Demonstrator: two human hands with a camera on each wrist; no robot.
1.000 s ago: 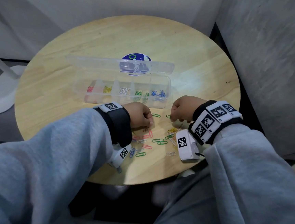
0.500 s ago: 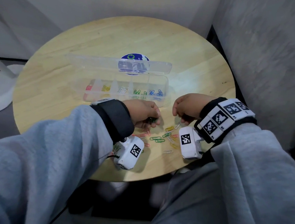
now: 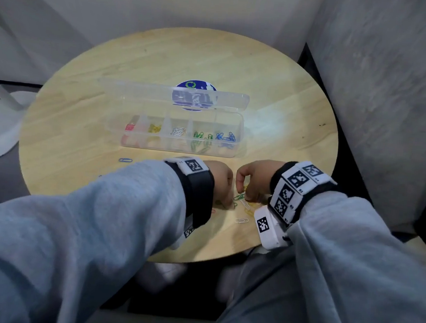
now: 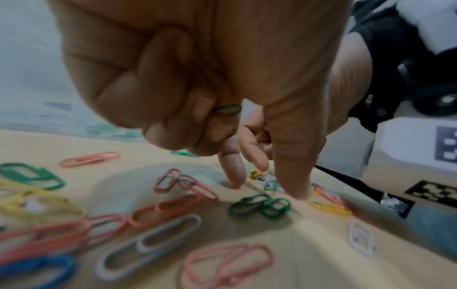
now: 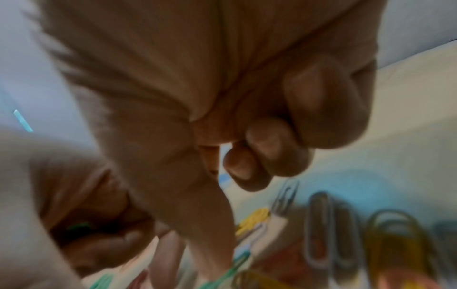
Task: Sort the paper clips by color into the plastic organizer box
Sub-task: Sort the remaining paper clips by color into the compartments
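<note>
Left hand (image 4: 197,78) curled, clutching green wire paper clip (image 4: 227,111); right hand (image 3: 254,180) curled over scattered clips, grip unclear.

No legible text; wrist bands (image 3: 297,184) carry black-and-white square code markers, and the round blue sticker (image 3: 195,85) on the table (image 3: 81,124) stays unreadable.

left hand (image 3: 220,181) lowered onto clips (image 3: 239,197)

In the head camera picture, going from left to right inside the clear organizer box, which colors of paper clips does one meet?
In the organizer box: red clips → yellow clips → white clips → green clips → blue clips.
</note>
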